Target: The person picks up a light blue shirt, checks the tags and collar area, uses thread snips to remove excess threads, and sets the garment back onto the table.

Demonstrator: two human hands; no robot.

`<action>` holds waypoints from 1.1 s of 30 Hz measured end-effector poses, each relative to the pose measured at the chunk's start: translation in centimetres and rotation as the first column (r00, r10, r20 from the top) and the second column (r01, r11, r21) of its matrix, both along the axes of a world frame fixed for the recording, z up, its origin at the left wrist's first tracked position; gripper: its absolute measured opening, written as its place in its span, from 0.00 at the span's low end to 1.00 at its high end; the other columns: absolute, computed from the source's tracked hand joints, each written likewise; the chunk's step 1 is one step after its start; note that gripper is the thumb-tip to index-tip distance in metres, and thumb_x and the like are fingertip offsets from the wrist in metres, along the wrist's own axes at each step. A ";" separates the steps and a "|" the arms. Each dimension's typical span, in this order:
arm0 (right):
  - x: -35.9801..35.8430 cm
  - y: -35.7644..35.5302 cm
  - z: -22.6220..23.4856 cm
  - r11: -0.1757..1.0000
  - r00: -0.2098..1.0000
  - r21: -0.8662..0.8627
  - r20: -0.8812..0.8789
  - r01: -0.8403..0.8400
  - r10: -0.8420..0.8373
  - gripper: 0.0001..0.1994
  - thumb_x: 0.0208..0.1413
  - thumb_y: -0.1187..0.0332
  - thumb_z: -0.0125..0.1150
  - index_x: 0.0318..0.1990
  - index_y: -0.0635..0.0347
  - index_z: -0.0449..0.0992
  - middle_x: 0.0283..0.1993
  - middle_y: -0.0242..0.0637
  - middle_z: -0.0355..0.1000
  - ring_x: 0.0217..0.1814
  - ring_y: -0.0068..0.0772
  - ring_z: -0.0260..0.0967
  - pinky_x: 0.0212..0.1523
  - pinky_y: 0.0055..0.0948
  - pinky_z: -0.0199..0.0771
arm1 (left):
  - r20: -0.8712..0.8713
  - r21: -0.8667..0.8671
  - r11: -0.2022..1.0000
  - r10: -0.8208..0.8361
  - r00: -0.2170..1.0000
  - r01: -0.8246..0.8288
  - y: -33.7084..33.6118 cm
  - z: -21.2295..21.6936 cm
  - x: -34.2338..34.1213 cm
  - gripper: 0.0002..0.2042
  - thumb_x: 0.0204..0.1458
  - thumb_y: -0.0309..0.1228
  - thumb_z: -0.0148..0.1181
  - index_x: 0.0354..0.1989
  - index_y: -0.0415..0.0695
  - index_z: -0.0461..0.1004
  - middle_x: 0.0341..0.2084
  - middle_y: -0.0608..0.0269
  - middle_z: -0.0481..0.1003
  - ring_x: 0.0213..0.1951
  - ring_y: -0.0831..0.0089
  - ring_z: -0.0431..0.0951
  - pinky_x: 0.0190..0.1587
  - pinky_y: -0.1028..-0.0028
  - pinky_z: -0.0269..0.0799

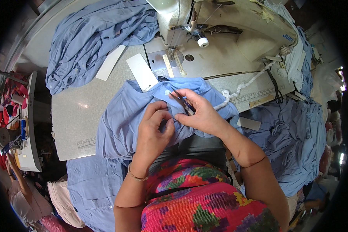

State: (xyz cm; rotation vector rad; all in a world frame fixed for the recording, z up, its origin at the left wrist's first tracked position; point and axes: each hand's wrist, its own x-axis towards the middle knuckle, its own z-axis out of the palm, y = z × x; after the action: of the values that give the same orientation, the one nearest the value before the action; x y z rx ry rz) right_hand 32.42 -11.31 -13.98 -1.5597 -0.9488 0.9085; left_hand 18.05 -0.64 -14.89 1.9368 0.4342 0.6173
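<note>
A light blue garment [123, 112] is bunched over the front of the sewing table and hangs toward my lap. My right hand [203, 112] is closed round a small pair of thread snips [186, 105], whose dark blades point up and left over the garment's neckline. Close by on the left, my left hand [154, 127] is closed with bent fingers at the cloth; its fingertips are partly hidden in the folds. Just above the hands, a white tag [141, 71] lies against the neckline, with a small pale label [168, 92] on the fabric beside it.
The sewing machine [236, 15] stands beyond my hands, its needle area [172, 52] near the garment. Blue garments are heaped at the far left [100, 34] and at the right [286, 143]. A knotted white cord [239, 89] crosses the table. Another person [23, 193] works at the far left.
</note>
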 end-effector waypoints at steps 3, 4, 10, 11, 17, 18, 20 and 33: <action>-0.1 0.1 0.1 1.000 1.000 -0.010 0.030 -0.005 0.006 0.28 0.49 0.78 0.62 0.59 0.67 0.62 0.58 0.36 0.67 0.60 0.21 0.62 0.61 0.24 0.61 | 0.002 0.018 1.000 0.015 1.000 -0.015 -0.1 -0.1 0.1 0.04 0.43 0.18 0.59 0.28 0.35 0.71 0.41 0.59 0.70 0.39 0.71 0.73 0.40 0.78 0.68; -0.1 0.1 0.1 1.000 0.999 -0.015 0.037 -0.007 0.008 0.28 0.49 0.78 0.62 0.59 0.67 0.62 0.57 0.36 0.67 0.59 0.21 0.62 0.61 0.24 0.61 | 0.011 0.039 0.999 0.021 1.000 -0.021 -0.2 -0.1 0.2 0.04 0.43 0.17 0.58 0.28 0.35 0.71 0.40 0.59 0.70 0.39 0.72 0.72 0.39 0.78 0.68; -0.2 0.0 0.2 1.000 0.999 -0.014 0.042 -0.007 0.008 0.28 0.49 0.79 0.62 0.59 0.67 0.62 0.58 0.37 0.67 0.60 0.21 0.62 0.61 0.25 0.61 | 0.016 0.044 0.999 0.029 0.999 -0.030 -0.4 0.1 0.3 0.04 0.41 0.17 0.56 0.26 0.35 0.69 0.39 0.60 0.70 0.33 0.75 0.70 0.34 0.80 0.67; -0.2 0.0 0.3 1.000 0.999 -0.017 0.045 -0.008 0.008 0.28 0.49 0.79 0.62 0.59 0.67 0.62 0.58 0.37 0.67 0.60 0.22 0.62 0.61 0.25 0.61 | 0.013 0.033 0.999 0.032 0.999 -0.033 -0.4 0.2 0.3 0.04 0.41 0.17 0.56 0.26 0.35 0.68 0.39 0.61 0.70 0.32 0.76 0.70 0.34 0.81 0.66; -0.2 0.0 0.4 1.000 1.000 -0.026 0.022 -0.008 0.009 0.28 0.49 0.79 0.62 0.60 0.68 0.61 0.59 0.38 0.66 0.61 0.22 0.61 0.62 0.25 0.60 | 0.024 0.031 0.999 0.031 0.999 -0.032 -0.2 0.0 0.2 0.04 0.42 0.17 0.56 0.26 0.35 0.68 0.39 0.62 0.69 0.32 0.77 0.69 0.33 0.81 0.65; -0.2 0.1 0.4 1.000 1.000 -0.025 0.016 -0.007 0.008 0.28 0.49 0.79 0.62 0.60 0.68 0.61 0.59 0.38 0.66 0.61 0.22 0.61 0.62 0.25 0.59 | 0.030 0.035 0.999 0.031 0.999 -0.032 -0.2 0.0 0.2 0.04 0.42 0.17 0.56 0.26 0.35 0.68 0.39 0.62 0.69 0.32 0.77 0.69 0.33 0.81 0.65; -0.2 0.1 0.3 1.000 1.000 -0.016 0.012 -0.008 0.009 0.28 0.49 0.79 0.62 0.60 0.68 0.61 0.59 0.38 0.66 0.62 0.22 0.61 0.63 0.25 0.59 | 0.043 0.040 0.999 0.029 0.999 -0.031 -0.2 0.0 0.2 0.04 0.42 0.17 0.56 0.26 0.35 0.68 0.39 0.62 0.69 0.32 0.77 0.69 0.33 0.81 0.65; 0.3 -0.1 0.1 0.998 0.998 0.066 -0.066 -0.008 0.012 0.24 0.52 0.78 0.58 0.58 0.67 0.62 0.51 0.32 0.67 0.52 0.17 0.63 0.53 0.22 0.65 | 0.115 -0.080 0.997 0.018 0.993 -0.008 0.4 -0.9 0.1 0.07 0.43 0.17 0.58 0.32 0.35 0.69 0.40 0.53 0.71 0.38 0.65 0.75 0.40 0.74 0.71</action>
State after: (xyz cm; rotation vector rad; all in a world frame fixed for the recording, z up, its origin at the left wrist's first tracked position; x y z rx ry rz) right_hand 32.68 -11.43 -13.89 -1.4613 -0.9311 0.9219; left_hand 18.15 -0.27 -15.78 1.8136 0.3928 0.7064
